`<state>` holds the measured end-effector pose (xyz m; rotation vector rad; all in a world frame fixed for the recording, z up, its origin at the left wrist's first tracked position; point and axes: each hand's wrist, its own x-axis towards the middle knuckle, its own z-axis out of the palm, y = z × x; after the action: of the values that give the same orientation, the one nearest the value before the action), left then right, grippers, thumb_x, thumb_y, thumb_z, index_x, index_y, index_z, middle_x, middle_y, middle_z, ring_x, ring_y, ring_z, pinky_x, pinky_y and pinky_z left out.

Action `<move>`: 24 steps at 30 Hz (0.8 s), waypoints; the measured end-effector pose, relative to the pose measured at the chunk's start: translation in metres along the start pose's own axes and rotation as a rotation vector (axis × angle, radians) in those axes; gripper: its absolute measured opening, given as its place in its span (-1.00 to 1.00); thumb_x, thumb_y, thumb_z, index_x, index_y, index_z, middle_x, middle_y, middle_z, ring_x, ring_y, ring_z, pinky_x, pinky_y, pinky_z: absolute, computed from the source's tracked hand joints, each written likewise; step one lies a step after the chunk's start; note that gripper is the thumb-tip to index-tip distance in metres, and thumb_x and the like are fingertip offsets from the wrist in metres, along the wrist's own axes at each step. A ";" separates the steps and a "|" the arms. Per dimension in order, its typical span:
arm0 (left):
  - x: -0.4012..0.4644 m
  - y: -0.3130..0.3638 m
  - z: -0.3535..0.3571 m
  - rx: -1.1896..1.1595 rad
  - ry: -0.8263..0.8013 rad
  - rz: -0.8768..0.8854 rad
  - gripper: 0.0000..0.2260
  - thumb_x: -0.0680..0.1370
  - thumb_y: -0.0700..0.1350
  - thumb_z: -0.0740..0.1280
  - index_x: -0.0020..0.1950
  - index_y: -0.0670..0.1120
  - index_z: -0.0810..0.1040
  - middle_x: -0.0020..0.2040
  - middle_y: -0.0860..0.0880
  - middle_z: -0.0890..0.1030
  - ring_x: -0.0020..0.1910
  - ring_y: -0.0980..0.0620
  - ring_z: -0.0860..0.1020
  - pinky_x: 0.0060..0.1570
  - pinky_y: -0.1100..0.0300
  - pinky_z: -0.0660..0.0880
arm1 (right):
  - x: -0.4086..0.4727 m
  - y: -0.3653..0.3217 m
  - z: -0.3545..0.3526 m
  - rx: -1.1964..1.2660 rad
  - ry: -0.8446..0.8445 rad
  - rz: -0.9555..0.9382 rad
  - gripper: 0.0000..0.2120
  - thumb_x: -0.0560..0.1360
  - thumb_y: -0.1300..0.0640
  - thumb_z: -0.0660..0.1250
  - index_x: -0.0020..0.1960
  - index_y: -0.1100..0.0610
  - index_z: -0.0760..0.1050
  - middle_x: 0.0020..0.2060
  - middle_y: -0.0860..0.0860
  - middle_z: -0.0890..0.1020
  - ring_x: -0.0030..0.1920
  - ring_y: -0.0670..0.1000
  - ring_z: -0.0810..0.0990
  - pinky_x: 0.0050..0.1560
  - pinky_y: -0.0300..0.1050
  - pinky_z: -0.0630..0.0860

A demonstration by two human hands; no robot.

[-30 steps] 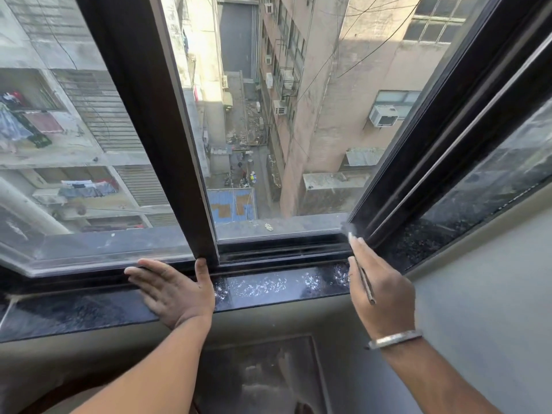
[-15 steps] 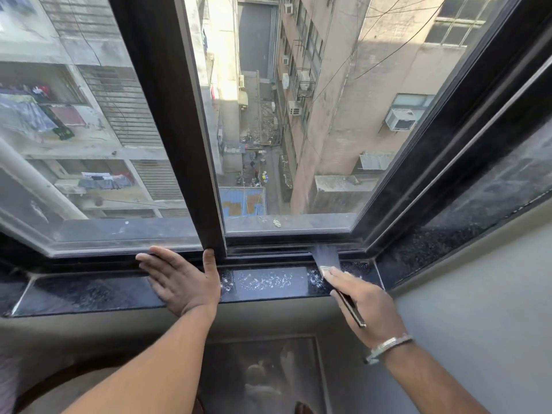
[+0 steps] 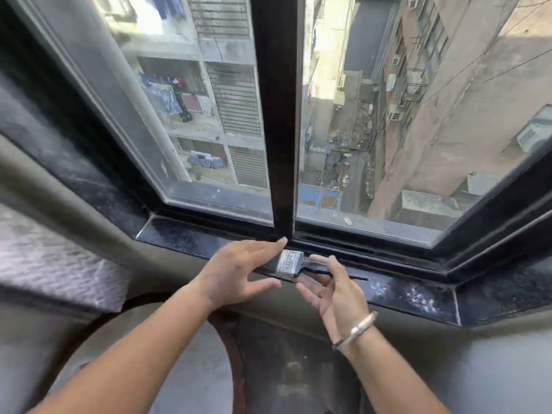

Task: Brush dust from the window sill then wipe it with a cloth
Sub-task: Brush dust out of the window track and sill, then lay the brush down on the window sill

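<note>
Brush (image 3: 289, 262) lies flat on the dark stone window sill (image 3: 418, 297), just below the black center mullion (image 3: 276, 115), metal ferrule toward 9 o'clock, dark handle running toward 3 o'clock along the sill. Bristles are hidden behind the left hand (image 3: 236, 274).

Left hand: fingers spread apart, palm down, hovering at the ferrule end, index tip near the foot of the mullion. Whether it touches the brush, cannot tell. Right hand (image 3: 336, 291): fingers apart and loosely curled, palm turned toward 9 o'clock, right beside the handle; thumb looks close above the handle, but contact is unclear. A metal bangle (image 3: 358, 327) sits on the right wrist. Neither hand is clamped on anything.

Sill shows pale dust patches at 3 o'clock from the hands, near the right corner. No cloth in view.

Handling judgement: brush looks light, with a rigid handle, soft bristles and a smooth ferrule. Best hold is on the handle just behind the ferrule, thumb on top, for control in the track groove. Polished stone looks slick, so the brush could skid if nudged. Open pane sits right behind it, so a push toward 12 o'clock risks dropping it outside.

Task stage, as a guess: brushing part, wipe not started.
</note>
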<state>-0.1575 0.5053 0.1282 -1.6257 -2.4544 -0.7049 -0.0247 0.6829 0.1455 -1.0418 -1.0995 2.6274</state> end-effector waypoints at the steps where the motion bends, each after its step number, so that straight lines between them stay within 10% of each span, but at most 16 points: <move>1: -0.006 -0.008 -0.013 -0.004 -0.028 -0.047 -0.40 0.50 0.21 0.39 0.47 0.01 0.42 0.30 -0.01 0.60 0.24 0.04 0.56 0.23 0.09 0.49 | 0.004 0.006 0.010 0.006 -0.030 0.018 -0.70 0.59 -0.01 0.22 -0.02 0.17 0.63 -0.03 0.20 0.70 -0.05 0.18 0.71 -0.21 -0.09 0.65; 10: -0.054 -0.133 -0.097 0.102 -0.287 -0.440 -0.44 0.40 0.08 0.53 0.37 0.01 0.55 0.26 0.02 0.60 0.24 0.02 0.53 0.28 0.10 0.43 | 0.073 0.065 0.102 -0.466 0.004 -0.049 -0.78 0.46 0.11 0.46 -0.26 0.21 0.52 -0.44 0.10 0.56 -0.58 -0.09 0.47 -0.59 -0.29 0.39; 16: -0.070 -0.184 -0.084 0.288 -0.381 -0.474 -0.73 0.55 -0.16 0.36 0.19 0.10 0.67 0.28 0.10 0.60 0.30 0.02 0.52 0.23 0.05 0.47 | 0.114 0.106 0.138 -0.766 0.177 -0.083 -0.75 0.38 0.05 0.50 -0.18 0.23 0.56 -0.49 0.09 0.66 -0.52 0.00 0.61 -0.43 -0.14 0.53; 24: -0.136 -0.158 -0.076 0.334 -0.118 -0.400 -0.59 0.52 -0.20 0.31 0.37 -0.01 0.55 0.36 -0.06 0.56 0.29 -0.09 0.54 0.20 0.01 0.49 | 0.095 0.125 0.151 -1.134 0.285 -0.428 -0.64 0.36 -0.08 0.45 -0.42 0.11 0.42 -0.59 0.01 0.60 -0.54 -0.05 0.62 -0.34 -0.16 0.52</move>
<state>-0.2539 0.3074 0.0994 -1.0995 -2.8263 -0.2159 -0.1731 0.5355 0.0857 -1.0457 -2.4324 1.3542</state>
